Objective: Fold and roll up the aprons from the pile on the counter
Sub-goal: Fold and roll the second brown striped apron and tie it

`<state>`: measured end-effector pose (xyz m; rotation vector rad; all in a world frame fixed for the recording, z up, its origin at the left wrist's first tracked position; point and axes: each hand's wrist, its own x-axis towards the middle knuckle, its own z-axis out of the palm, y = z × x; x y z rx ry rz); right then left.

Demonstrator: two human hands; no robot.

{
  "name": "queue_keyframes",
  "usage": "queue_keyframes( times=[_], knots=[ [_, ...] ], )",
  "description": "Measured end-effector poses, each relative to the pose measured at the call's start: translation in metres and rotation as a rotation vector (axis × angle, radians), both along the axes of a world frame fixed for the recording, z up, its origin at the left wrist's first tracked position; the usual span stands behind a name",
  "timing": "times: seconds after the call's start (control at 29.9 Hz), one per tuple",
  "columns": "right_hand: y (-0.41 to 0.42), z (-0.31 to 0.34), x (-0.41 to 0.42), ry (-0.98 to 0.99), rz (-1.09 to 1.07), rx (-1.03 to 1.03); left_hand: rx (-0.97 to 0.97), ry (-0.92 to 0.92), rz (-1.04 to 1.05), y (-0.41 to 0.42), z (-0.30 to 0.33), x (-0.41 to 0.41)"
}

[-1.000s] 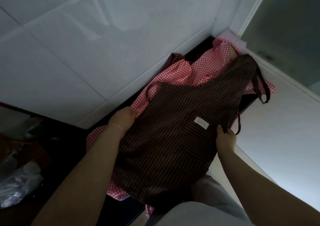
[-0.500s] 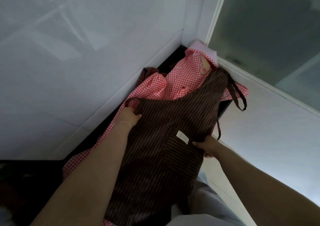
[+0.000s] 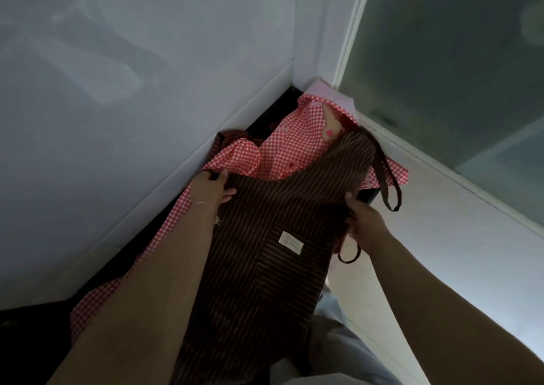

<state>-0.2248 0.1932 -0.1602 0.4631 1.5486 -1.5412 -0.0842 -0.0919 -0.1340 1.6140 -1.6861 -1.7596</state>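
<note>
Currently my left hand [image 3: 212, 188] and right hand [image 3: 363, 225] each pinch a side edge of the brown striped apron [image 3: 265, 255], spread over the red gingham apron [image 3: 282, 152] toward the tabletop's far corner; cloth seems light, limp, best gripped at hems.

Brown striped apron [image 3: 265, 237] lies lengthwise along the dark counter [image 3: 259, 125], spread over a red gingham apron [image 3: 282, 152] that reaches into the counter's far corner where the white walls [image 3: 147, 90] meet. Left hand [image 3: 210, 191] grips the striped apron's left edge, a dark strap pinched under its fingers. Right hand [image 3: 363, 222] holds the opposite edge, thumb on top, at the counter's right edge. A white label [image 3: 291, 242] sits at the pocket's top edge. One strap loop [image 3: 390, 184] dangles past the right edge; another hangs below the right hand. Frosted glass [image 3: 456, 60] fills the upper right.
</note>
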Motion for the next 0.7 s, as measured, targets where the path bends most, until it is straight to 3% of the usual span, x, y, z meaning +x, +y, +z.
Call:
queue_keyframes(
  times=[0.1, 0.23, 0.33, 0.4, 0.47, 0.54, 0.7],
  knots=[
    [-0.002, 0.008, -0.025, -0.105, -0.136, -0.203, -0.101, 0.01, -0.034, 0.001, -0.001, -0.009],
    [0.002, 0.015, -0.062, -0.149, -0.02, -0.295, -0.12, 0.028, 0.132, 0.012, -0.003, -0.016],
    [-0.001, 0.011, -0.085, -0.13, -0.065, -0.325, -0.461, -0.182, 0.334, 0.054, -0.01, -0.015],
    [-0.007, 0.013, -0.096, -0.114, -0.096, -0.327, -0.575, -0.151, 0.234, 0.093, -0.005, -0.015],
    [-0.016, 0.018, -0.106, -0.16, -0.167, -0.347, -0.418, -0.065, -0.099, 0.113, -0.005, -0.021],
    [-0.02, 0.023, -0.114, -0.201, -0.248, -0.347, -0.102, -0.031, -0.35, 0.111, -0.003, -0.028],
    [-0.021, 0.065, -0.116, -0.056, -0.236, -0.507, 0.307, 0.047, -0.345, 0.084, 0.005, -0.036]
  ],
)
